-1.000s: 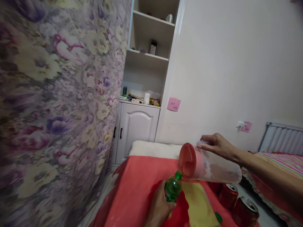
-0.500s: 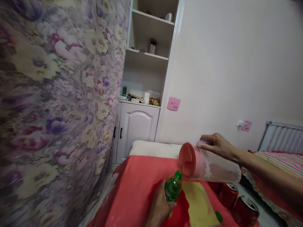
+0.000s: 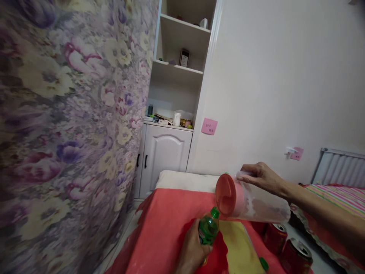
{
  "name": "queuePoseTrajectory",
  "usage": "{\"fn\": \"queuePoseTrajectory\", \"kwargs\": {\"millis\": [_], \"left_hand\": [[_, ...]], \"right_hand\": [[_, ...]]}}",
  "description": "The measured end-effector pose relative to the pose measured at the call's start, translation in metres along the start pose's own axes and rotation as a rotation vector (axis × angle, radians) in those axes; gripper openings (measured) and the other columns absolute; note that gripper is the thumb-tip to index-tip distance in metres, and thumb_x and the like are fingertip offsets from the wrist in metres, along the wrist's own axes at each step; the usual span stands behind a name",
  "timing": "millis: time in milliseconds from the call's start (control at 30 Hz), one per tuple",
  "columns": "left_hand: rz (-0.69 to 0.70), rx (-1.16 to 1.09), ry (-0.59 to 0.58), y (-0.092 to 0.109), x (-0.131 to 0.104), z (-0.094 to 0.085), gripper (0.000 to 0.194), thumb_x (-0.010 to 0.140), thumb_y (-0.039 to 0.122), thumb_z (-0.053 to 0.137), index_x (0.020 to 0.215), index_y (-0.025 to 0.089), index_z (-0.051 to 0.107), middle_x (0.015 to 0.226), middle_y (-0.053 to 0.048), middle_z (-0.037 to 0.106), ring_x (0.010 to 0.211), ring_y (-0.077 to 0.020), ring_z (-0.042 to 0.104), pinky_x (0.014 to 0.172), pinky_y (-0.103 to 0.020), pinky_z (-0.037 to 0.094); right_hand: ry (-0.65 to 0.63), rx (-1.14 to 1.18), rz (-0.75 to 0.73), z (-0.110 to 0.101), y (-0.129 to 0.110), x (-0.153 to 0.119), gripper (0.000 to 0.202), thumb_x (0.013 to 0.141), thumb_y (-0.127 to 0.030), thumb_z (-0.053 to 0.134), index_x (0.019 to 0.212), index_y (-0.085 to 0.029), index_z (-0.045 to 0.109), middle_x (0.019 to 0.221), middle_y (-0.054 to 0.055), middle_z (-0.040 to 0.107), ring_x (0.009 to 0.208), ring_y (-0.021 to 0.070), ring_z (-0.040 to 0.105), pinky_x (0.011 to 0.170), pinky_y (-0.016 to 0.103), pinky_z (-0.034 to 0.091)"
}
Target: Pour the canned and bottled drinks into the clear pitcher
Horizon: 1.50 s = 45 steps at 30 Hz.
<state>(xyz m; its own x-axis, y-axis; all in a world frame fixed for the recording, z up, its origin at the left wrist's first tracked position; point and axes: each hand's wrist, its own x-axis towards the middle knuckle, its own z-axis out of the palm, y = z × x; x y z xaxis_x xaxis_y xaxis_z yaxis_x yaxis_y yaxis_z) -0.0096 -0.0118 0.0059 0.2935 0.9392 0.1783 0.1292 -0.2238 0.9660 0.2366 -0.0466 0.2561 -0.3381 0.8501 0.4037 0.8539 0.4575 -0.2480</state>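
Left hand (image 3: 195, 247) grasps a green translucent plastic bottle (image 3: 208, 230) over the coral-clothed tabletop (image 3: 171, 219); right hand (image 3: 260, 175) clutches a clear, coral-lidded plastic pitcher (image 3: 265, 205), tipped beside the bottle's neck; pouring seems underway, amount left unclear; a round green plastic cap (image 3: 264, 263) lies near red metal cans (image 3: 296, 257)

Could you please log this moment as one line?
left hand: grips green bottle | right hand: holds orange-lidded pitcher sideways by handle | nearby: red drink cans
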Motion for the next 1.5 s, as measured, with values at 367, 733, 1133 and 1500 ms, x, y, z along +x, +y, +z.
{"fn": "queuePoseTrajectory", "kwargs": {"millis": [367,733,1133,1500], "left_hand": [[-0.003,-0.001,-0.006,-0.002,0.001,0.0,0.059,0.052,-0.003,0.063,0.108,0.016,0.063,0.104,-0.005,0.074,0.096,-0.0244,0.068,0.08,-0.029,0.051],[-0.004,0.005,0.009,0.006,-0.001,-0.002,0.064,0.052,-0.002,0.066,0.113,0.015,0.065,0.109,-0.007,0.075,0.102,-0.0269,0.068,0.087,-0.032,0.05],[-0.011,-0.042,0.007,0.011,0.001,-0.003,0.064,0.052,-0.001,0.068,0.114,0.017,0.065,0.104,-0.005,0.077,0.096,-0.026,0.07,0.083,-0.031,0.053],[0.029,-0.119,0.013,0.015,0.004,-0.009,0.059,0.054,0.008,0.07,0.112,0.018,0.065,0.098,-0.003,0.077,0.091,-0.0241,0.069,0.08,-0.028,0.052]], "right_hand": [[-0.005,0.015,-0.013,0.001,0.002,-0.001,0.048,0.094,-0.06,0.054,0.074,-0.017,0.064,0.06,-0.004,0.049,0.056,0.0119,0.042,0.051,0.026,0.028],[0.02,0.026,-0.005,0.002,0.0,-0.002,0.048,0.092,-0.061,0.056,0.071,-0.018,0.064,0.058,-0.005,0.048,0.056,0.0124,0.042,0.051,0.026,0.03],[0.131,0.202,0.087,0.017,0.011,-0.017,0.045,0.091,-0.057,0.059,0.066,-0.019,0.059,0.059,-0.005,0.045,0.058,0.0124,0.04,0.053,0.025,0.031],[0.532,0.686,0.422,0.077,0.07,-0.07,0.046,0.085,-0.062,0.067,0.068,-0.02,0.059,0.051,-0.009,0.036,0.046,0.0091,0.029,0.044,0.024,0.025]]}}
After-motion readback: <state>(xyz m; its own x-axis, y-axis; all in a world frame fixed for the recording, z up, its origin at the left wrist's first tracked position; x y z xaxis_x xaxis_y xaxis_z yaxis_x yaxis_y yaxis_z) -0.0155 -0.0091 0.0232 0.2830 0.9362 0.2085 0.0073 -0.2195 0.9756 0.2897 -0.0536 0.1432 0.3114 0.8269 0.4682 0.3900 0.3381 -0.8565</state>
